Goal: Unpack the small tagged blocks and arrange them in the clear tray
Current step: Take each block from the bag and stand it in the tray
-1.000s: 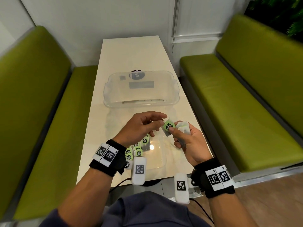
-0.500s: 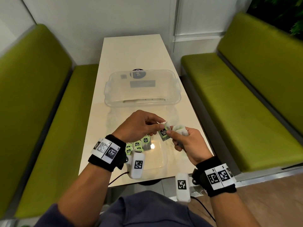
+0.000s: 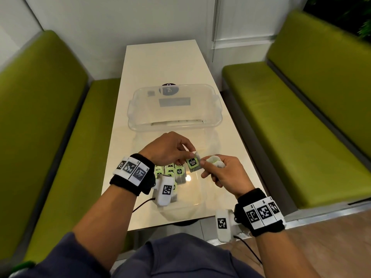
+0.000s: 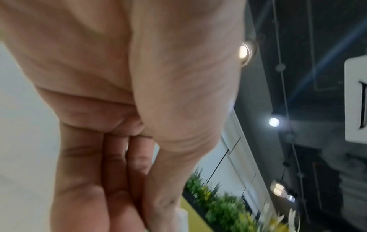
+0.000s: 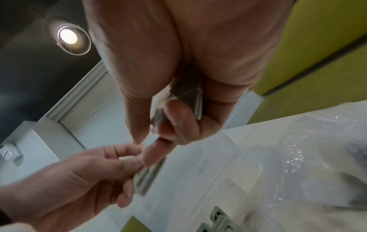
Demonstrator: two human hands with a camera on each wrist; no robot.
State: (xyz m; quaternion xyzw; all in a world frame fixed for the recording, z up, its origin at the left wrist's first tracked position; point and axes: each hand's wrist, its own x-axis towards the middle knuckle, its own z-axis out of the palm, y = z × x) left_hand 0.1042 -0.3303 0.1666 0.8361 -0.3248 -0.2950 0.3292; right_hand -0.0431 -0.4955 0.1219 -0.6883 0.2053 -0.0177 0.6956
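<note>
Block (image 3: 193, 163), green w/ a black label, sits in mid-air between both hands, just above the near end of the table (image 3: 160, 63). Left hand (image 3: 167, 149) pinches its upper corner w/ thumb and fingertips curled in; right hand (image 3: 222, 173) pinches the opposite edge w/ thumb and forefinger. Right hand also keeps crumpled wrappers (image 3: 215, 161) tucked under its other curled fingers; the right wrist view shows a clear plastic piece (image 5: 184, 103) pressed against the palm there. In that view the left hand (image 5: 79, 177) comes in from lower left, fingers closed on the block's edge (image 5: 148, 177).

More blocks (image 3: 172, 172) stand packed in rows in the clear tray (image 3: 192, 199) right below the hands, partly hidden behind the left wrist camera (image 3: 165, 190). Clear plastic tub (image 3: 174, 107) sits farther up the table, well apart from the hands. Crinkled clear plastic (image 3: 212, 141) lies on the table between tub and tray.

Left wrist view is mostly palm and fingers (image 4: 111, 164), blurred; block can't be made out there. Green benches (image 3: 301, 109) on both sides of the table.
</note>
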